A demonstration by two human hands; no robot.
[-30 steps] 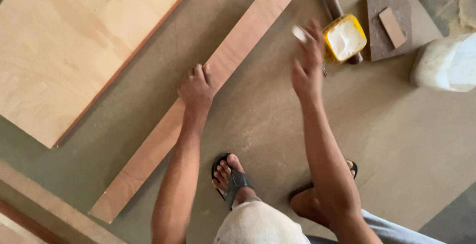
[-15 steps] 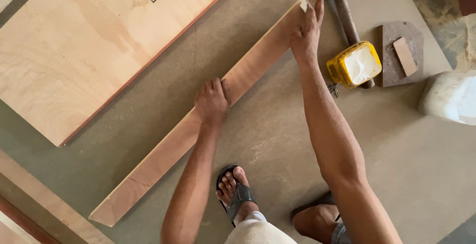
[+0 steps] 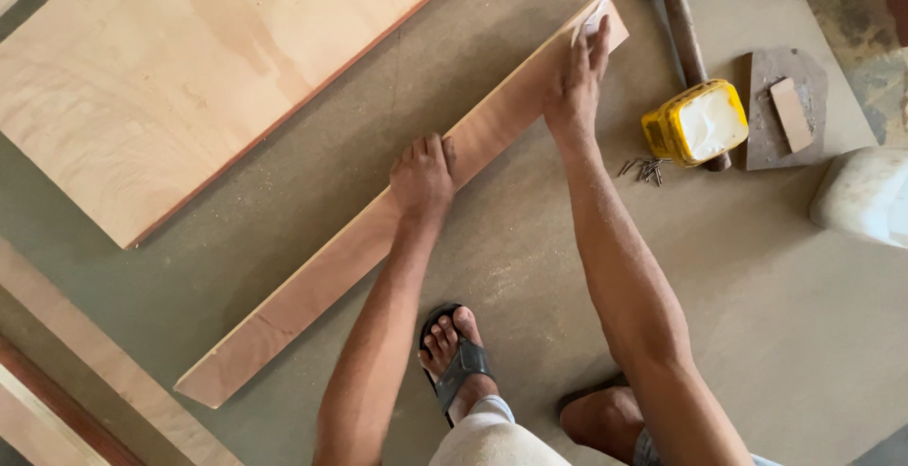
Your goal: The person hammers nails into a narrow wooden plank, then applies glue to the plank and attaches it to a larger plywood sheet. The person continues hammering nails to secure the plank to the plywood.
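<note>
**Pressing a long strip flat at its middle and far end**

Looking down from my remote seat, I take the long, narrow reddish-brown plywood strip [image 3: 378, 229] as my landmark; it lies diagonally on the dusty grey-brown floor board [image 3: 757, 334], running from near-left to far-right. Up and left of the strip, apart from it, lies the large pale plywood sheet [image 3: 189, 69] with a reddish edge. Right of the strip's far end, well apart from it, sits a whitish rounded sack [image 3: 865, 196] at the picture's edge. Nearer the strip's far end stands a square yellow plastic tub of white paste [image 3: 698, 123], resting against a wooden-handled steel hammer [image 3: 683, 21]. Just beyond the tub lies a dark flat board piece with a small wooden block on it [image 3: 783, 111].

My left hand [image 3: 423, 177] lies palm-down on the strip's middle, fingers spread flat, gripping nothing. My right hand [image 3: 577, 83] presses on the strip's far end, fingers extended and together over a small white smear or scrap [image 3: 594, 21]; I cannot tell which. Between the strip and the tub, a little heap of small steel nails [image 3: 646, 170] lies on the floor. Below the strip's middle, my foot in a black sandal [image 3: 454, 357] stands.
</note>
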